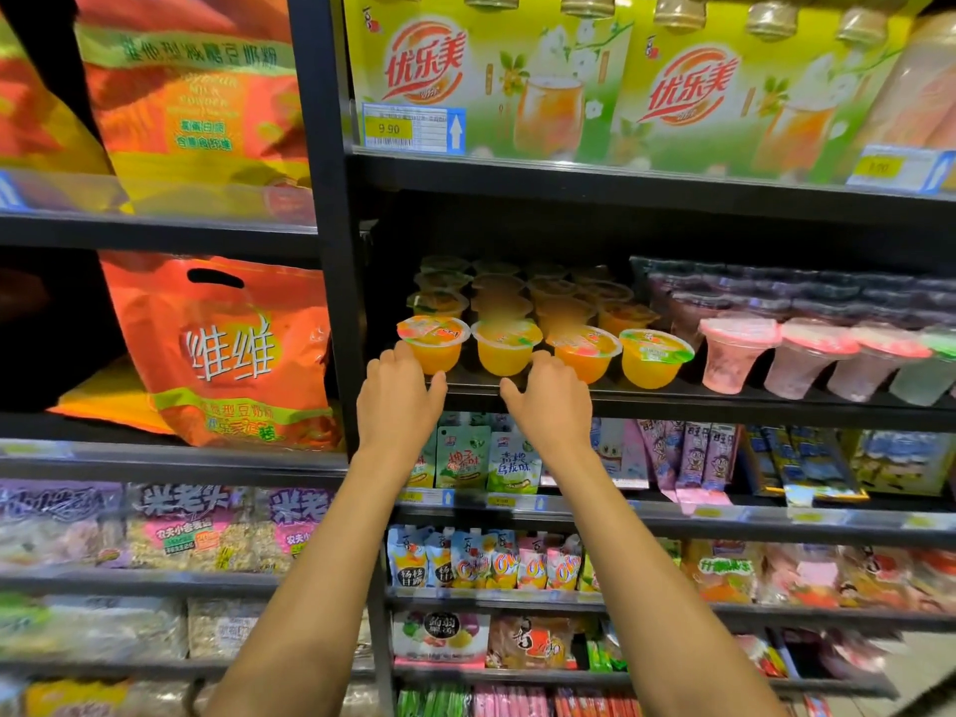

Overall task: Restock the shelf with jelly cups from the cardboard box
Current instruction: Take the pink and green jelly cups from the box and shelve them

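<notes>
So both hands are hanging at the front lip of the black metal shelf (724,403), where the round clear plastic jelly cups of orange jelly (504,346) are lining up four across. The left hand (398,401) is reaching in by the leftmost cup and the right hand (551,406) is poking between the second and third. Thumbs are splaying free but the fingertips are hiding, so I can't tell if either is gripping. My guess is they're squaring the row to the edge. Room's looking tight, with the black upright post (339,302) left, tall pink frosted cups (734,354) right and stacks behind. The cardboard box isn't showing.
</notes>
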